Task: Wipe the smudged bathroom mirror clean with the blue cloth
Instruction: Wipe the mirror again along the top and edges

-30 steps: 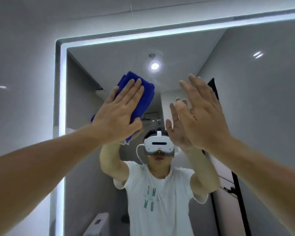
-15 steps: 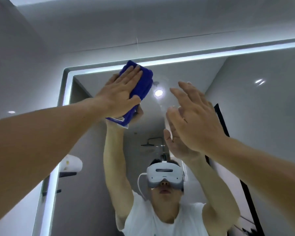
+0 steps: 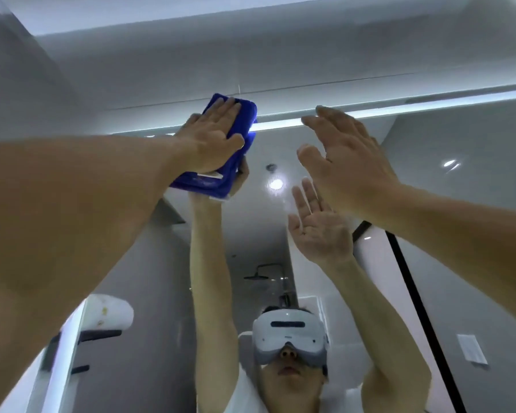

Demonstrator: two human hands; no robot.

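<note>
While the wipe is under way, the mirror fills the view up to its lit top edge. The folded cloth lies flat on the glass at that edge, left of centre. The left grip presses it with straight fingers. The right grip is open and empty, raised near the glass; contact cannot be told. Judged step: wiping the top band. The next move calls for even pressure and a sideways stroke along the edge.

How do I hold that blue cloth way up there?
Lay a flat palm on the middle of the blue cloth from the front, as the left hand does. It is a folded pad flat against the mirror, so pressing likely beats pinching.
</note>
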